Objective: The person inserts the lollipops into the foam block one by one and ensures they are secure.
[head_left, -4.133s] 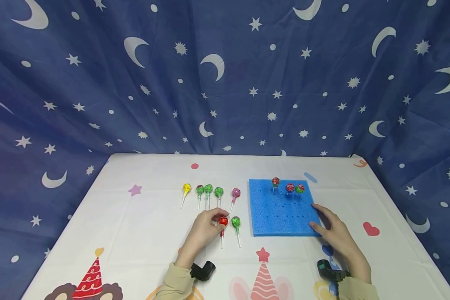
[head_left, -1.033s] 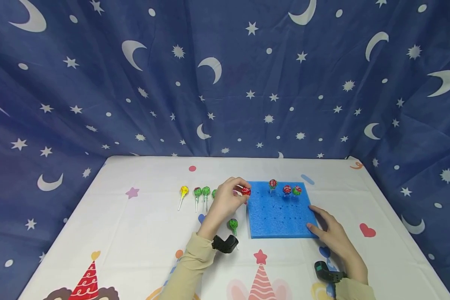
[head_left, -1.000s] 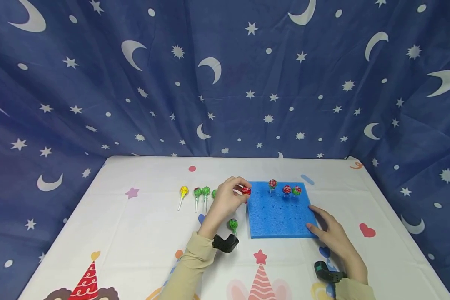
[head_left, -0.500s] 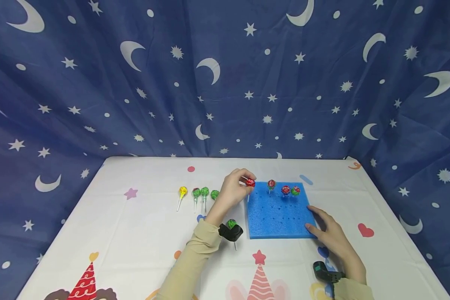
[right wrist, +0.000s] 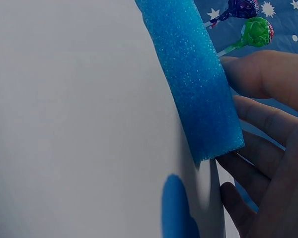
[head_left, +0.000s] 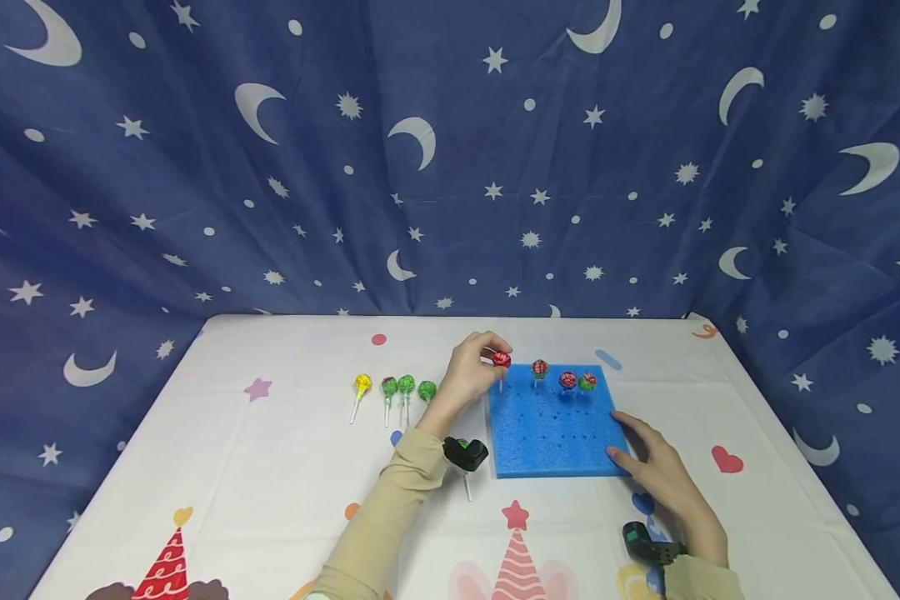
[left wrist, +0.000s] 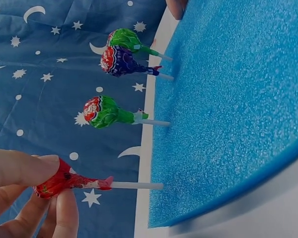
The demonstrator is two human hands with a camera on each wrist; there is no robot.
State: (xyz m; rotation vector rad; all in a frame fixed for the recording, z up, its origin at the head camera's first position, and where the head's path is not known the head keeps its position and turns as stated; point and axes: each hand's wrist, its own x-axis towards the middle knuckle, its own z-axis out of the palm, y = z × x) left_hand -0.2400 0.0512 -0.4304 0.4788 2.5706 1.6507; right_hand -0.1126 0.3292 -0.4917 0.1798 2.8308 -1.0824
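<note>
Here, the bench [head_left: 270, 483] carries a blue foam block [head_left: 557, 427]. The right hand [head_left: 662, 462], loosely extended, rests against the block's right edge. The left hand [head_left: 468, 371] pinches a red lollipop [head_left: 502, 360] by its head, the stick's [left wrist: 136, 185] tip at the foam's far left corner, left of three upright lollipops [head_left: 567, 380] and well apart from the right hand.

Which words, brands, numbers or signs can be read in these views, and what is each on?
No text is legible.
Red lollipop in the left hand: wrapper markings too blurred to read.
Standing lollipops in the blue foam board: markings too small to read.
Lying lollipops: too small to tell.
Backdrop: moons, stars, dots; no lettering seen.
</note>
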